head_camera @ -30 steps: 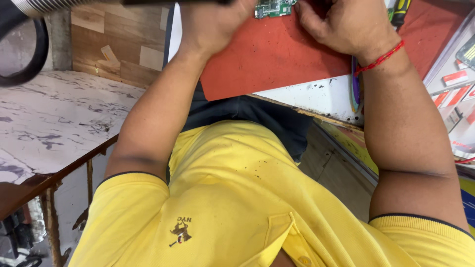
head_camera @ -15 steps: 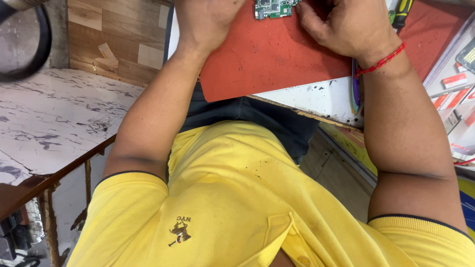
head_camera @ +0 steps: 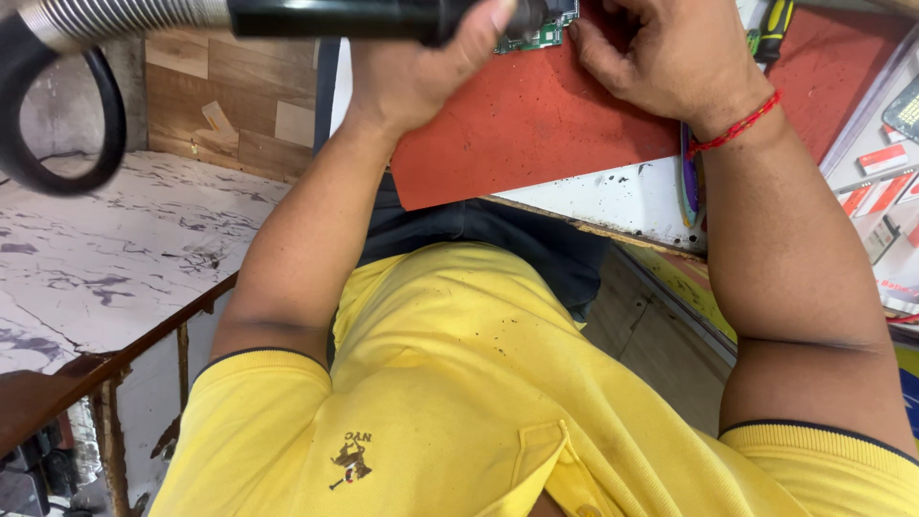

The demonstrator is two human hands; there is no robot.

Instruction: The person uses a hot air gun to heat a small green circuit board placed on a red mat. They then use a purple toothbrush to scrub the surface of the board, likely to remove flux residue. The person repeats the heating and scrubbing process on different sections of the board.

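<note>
His left hand [head_camera: 421, 67] has its grip wrapped around a black hot-air wand [head_camera: 335, 17], while the right hand [head_camera: 670, 53], curled loosely, rests beside the green circuit board [head_camera: 541, 36].

Circuit board [head_camera: 542, 29] on mat [head_camera: 536, 115], btwn hands; screwdriver [head_camera: 773, 24] right.

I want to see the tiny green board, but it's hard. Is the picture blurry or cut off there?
In the head view, the green circuit board is cut off by the top edge and partly hidden behind the black tool in the left hand; the right hand beside it looks sharp, the lighting is even, and no glare shows on the red mat.
</note>
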